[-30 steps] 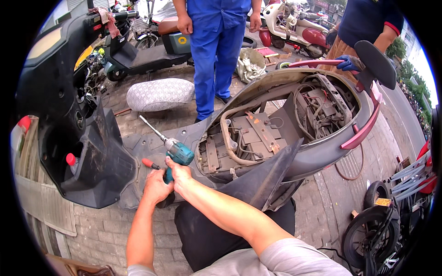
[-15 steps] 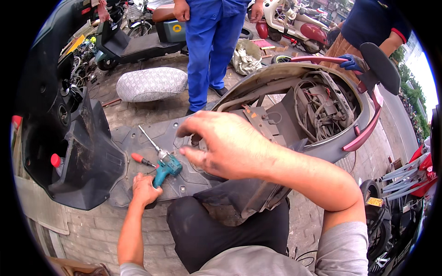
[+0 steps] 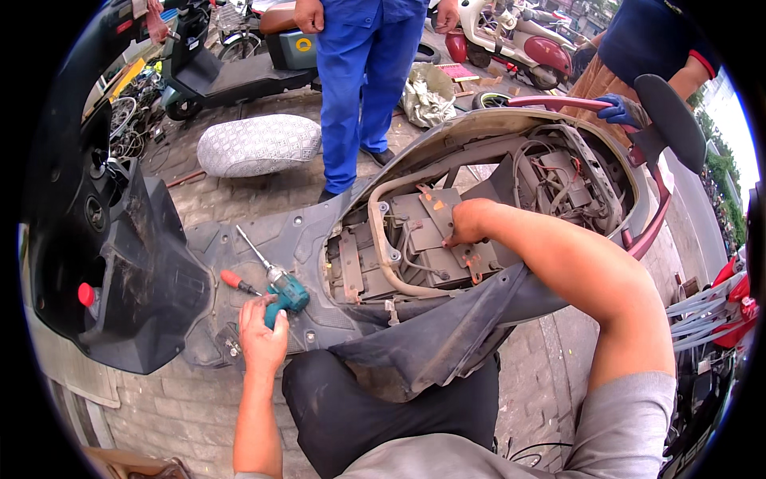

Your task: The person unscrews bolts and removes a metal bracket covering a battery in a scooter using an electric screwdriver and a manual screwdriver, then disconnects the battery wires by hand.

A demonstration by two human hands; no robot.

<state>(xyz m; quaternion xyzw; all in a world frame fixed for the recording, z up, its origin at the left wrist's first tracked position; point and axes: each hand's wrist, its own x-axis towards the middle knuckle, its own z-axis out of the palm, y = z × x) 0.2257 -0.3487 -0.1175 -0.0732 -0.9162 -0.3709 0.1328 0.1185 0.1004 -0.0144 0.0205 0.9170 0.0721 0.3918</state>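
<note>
Two knees (image 3: 319,391): nearest, in dark trousers, bent at the near side of an opened grey scooter (image 3: 531,303).
Left hand (image 3: 262,339): low over the scooter's footboard, its fingers and thumb narrow around the grip of a teal power drill (image 3: 289,295).
Drill: lying on the footboard (image 3: 303,239), its long silver bit pointing away and to the left.
Screwdriver (image 3: 231,279): orange-red handle, just left of the drill.
Dark flap (image 3: 439,327): a scuffed panel slanting along the scooter's near side, above the knees.
Right hand (image 3: 472,221): reaching into the open seat compartment, bent downward at a rust-spotted metal strap (image 3: 436,206); the fingers look narrow, but I cannot tell whether they grip anything.
Compartment: dusty dark boxes (image 3: 443,262), wires and a curved tube frame (image 3: 379,239) lie around the strap.
Front fairing (image 3: 159,287): black, at left, with a red-capped bottle (image 3: 86,295) in its pocket.
Seat (image 3: 259,145): white, patterned, on the paving beyond the footboard.
Co-workers: one in blue (image 3: 363,80) stands beyond the scooter; at right, another's gloved hand (image 3: 614,110) is at a red rail (image 3: 550,103).
Farthest: parked scooters.
</note>
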